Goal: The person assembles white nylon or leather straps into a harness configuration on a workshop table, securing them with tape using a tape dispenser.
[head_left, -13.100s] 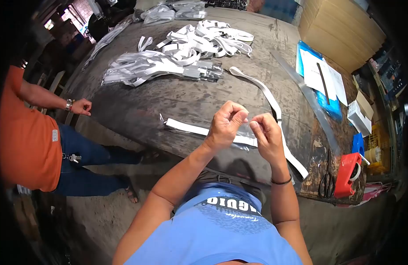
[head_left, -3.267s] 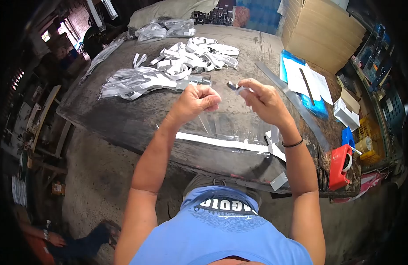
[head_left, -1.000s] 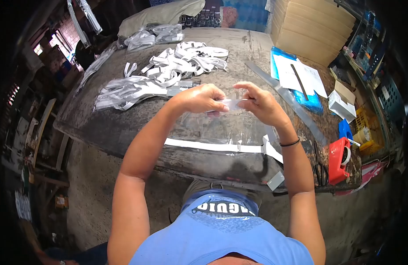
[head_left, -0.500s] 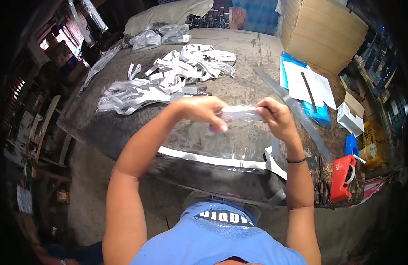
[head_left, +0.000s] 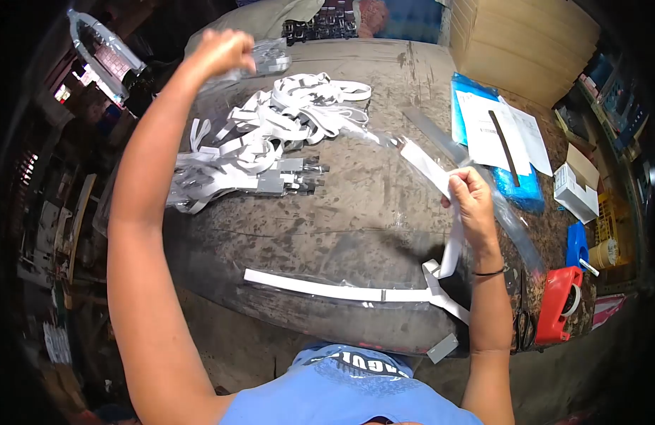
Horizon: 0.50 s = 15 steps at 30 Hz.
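Note:
My right hand (head_left: pixel 471 200) pinches a white strap (head_left: pixel 425 163) that seems to have clear plastic around it. From that hand the strap runs down to a folded junction near the table's front edge, where another white strap (head_left: pixel 320 288) lies flat to the left. My left hand (head_left: pixel 225 53) is raised at the back left, over bagged straps (head_left: pixel 272 58); its fingers are curled and blurred, and any contents cannot be made out. Between the hands lies a heap of white straps (head_left: pixel 271 120), with grey tags (head_left: pixel 271 182) at its lower right.
On the right are papers (head_left: pixel 485 134) over a blue packet (head_left: pixel 520 190), a long clear strip (head_left: pixel 508 219), black scissors (head_left: pixel 524 329), a red tape dispenser (head_left: pixel 554 304) and a small white box (head_left: pixel 577 185). Cardboard (head_left: pixel 522 46) stands behind. A grey tag (head_left: pixel 442 348) lies at the front edge.
My left hand has left the strap and moved up and to the left. My right hand has moved slightly right and down, still holding the strap, which now extends toward the heap.

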Available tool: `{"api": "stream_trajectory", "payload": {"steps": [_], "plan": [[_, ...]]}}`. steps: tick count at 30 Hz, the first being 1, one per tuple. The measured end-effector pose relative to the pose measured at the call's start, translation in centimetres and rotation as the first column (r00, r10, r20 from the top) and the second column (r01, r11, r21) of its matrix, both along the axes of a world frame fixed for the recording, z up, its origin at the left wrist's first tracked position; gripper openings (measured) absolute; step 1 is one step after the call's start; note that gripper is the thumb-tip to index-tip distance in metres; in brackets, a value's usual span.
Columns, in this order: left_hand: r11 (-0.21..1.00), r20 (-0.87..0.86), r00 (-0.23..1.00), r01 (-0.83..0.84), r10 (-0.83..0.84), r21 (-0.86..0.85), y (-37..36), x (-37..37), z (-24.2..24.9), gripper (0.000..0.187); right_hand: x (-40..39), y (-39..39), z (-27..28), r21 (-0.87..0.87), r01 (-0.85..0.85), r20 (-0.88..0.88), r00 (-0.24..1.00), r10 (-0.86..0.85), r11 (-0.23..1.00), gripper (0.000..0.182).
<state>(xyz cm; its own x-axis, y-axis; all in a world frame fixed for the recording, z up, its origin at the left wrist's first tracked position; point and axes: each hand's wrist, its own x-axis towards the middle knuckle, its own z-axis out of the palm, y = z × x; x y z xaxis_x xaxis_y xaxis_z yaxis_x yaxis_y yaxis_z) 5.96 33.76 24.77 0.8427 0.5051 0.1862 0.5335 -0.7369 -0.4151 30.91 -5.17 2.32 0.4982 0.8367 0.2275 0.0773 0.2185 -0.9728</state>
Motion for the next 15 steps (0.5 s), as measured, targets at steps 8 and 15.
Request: {"api": "stream_trajectory", "payload": {"steps": [8,15], "plan": [[0.976,0.976,0.219,0.215,-0.013,-0.036,-1.8,9.0,-13.5,0.045,-1.0,6.5,-4.1,0.014,0.038,-0.346,0.938,-0.031,0.999,0.017],[-0.515,-0.021,0.587,0.693,0.81,-0.505,-21.1,10.7,-30.7,0.072,-1.4,8.5,-6.4,-0.11,-0.071,-0.468,0.884,0.011,0.991,0.016]]}}
